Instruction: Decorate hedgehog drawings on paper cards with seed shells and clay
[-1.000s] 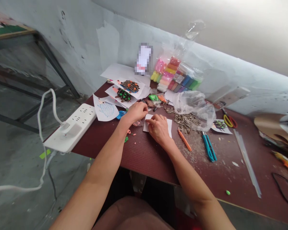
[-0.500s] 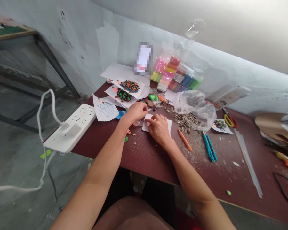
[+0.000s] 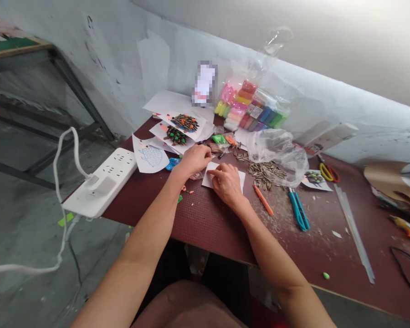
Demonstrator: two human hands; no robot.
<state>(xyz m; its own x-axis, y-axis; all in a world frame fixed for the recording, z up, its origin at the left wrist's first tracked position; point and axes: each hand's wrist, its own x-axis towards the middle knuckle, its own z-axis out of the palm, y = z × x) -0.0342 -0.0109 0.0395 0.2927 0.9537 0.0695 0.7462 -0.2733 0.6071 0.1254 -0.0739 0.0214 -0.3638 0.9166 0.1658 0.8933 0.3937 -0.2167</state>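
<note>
A small white sheet of paper (image 3: 241,180) lies on the dark red table in front of me. Across it rests my right hand (image 3: 227,182), palm down, its index finger stretched to the left and its fingers apart. My left hand (image 3: 195,160) hovers by the sheet's upper left corner, fingertips pinched together; what they hold, if anything, is too small to see. Bits of pink clay (image 3: 191,192) and green clay (image 3: 180,198) lie below the left wrist. Sunflower seeds (image 3: 266,173) are heaped right of the sheet, beside an orange stick-like tool (image 3: 263,200).
Seed-covered hedgehog pictures (image 3: 184,124) and a blue hedgehog drawing (image 3: 152,156) lie at left, near a power strip (image 3: 102,182). Behind are bagged coloured clay (image 3: 249,107) and a clear plastic bag (image 3: 280,150). Teal-handled scissors (image 3: 298,209), yellow-red scissors (image 3: 328,173) and a ruler-like strip (image 3: 355,237) lie right.
Almost nothing differs. Both hands keep nearly the same places, and the whole view has shifted very slightly.
</note>
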